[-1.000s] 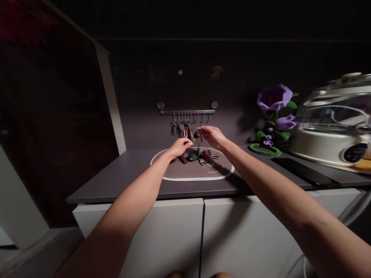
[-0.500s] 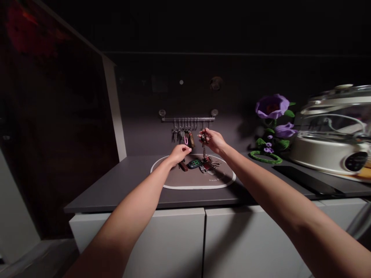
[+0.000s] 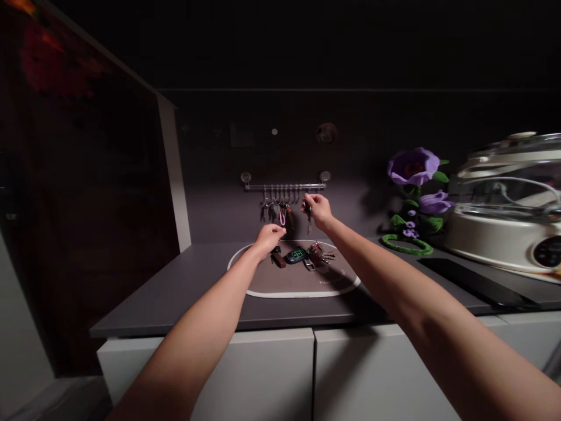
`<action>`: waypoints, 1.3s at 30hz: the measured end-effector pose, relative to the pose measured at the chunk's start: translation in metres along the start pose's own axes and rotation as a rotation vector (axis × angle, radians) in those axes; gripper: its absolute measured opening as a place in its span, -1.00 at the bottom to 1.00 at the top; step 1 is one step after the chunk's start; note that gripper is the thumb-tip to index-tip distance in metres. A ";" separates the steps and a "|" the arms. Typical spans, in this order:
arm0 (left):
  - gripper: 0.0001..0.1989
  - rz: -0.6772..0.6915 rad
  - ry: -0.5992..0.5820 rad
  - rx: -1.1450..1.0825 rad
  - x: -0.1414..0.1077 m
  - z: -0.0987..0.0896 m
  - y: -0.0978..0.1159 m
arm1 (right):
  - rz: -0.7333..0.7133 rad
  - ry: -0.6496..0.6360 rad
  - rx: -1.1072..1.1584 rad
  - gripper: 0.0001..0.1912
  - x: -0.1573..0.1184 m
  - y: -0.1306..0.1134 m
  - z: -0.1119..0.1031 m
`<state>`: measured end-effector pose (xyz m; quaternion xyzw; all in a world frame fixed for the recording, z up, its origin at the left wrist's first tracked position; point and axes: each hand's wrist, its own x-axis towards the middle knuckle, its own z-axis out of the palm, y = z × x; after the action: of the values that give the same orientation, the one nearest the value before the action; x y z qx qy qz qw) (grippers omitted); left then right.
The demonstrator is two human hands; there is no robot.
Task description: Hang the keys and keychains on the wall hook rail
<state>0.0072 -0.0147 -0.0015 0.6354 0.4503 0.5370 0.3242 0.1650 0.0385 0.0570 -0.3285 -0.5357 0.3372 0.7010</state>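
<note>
My right hand (image 3: 316, 209) is closed around a bunch of keys (image 3: 309, 225), which dangles below the fingers just under the right part of a hook rail (image 3: 286, 187). Several keys (image 3: 265, 209), a pink loop (image 3: 282, 218) and a brown key holder (image 3: 290, 215) hang from the rail's hooks. Over the left of the grey-brown mat (image 3: 302, 283), my left hand (image 3: 269, 238) has its fingers pinched together; whatever they hold, if anything, is hidden. A brown fob (image 3: 279, 259), a dark round case with green markings (image 3: 296, 255) and another key bunch (image 3: 322, 254) lie on the mat.
On the right stand purple fabric flowers (image 3: 414, 166) with a green ring base and a white appliance (image 3: 491, 228) with a clear top. A flat black slab (image 3: 473, 283) lies before them on the dark counter (image 3: 197, 304). White cabinet doors (image 3: 263, 374) are below.
My right hand has moved slightly up towards the rail with the keys, which now hang clear of the things on the mat. My left hand has barely moved. The view has tilted up slightly.
</note>
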 end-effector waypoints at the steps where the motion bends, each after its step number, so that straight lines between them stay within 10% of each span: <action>1: -0.88 0.000 0.001 -0.014 0.000 0.000 0.000 | -0.049 0.012 -0.043 -0.81 0.004 0.002 0.003; 13: -0.88 -0.067 0.106 -0.019 0.005 -0.005 0.000 | -0.449 0.002 -0.622 -0.82 0.031 0.017 0.021; 39: -0.86 -0.159 0.210 -0.030 0.012 -0.012 -0.005 | -0.446 -0.058 -0.760 -0.59 0.016 0.035 0.026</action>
<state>-0.0053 -0.0026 0.0010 0.5329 0.5228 0.5799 0.3262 0.1391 0.0743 0.0420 -0.4296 -0.6989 -0.0343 0.5708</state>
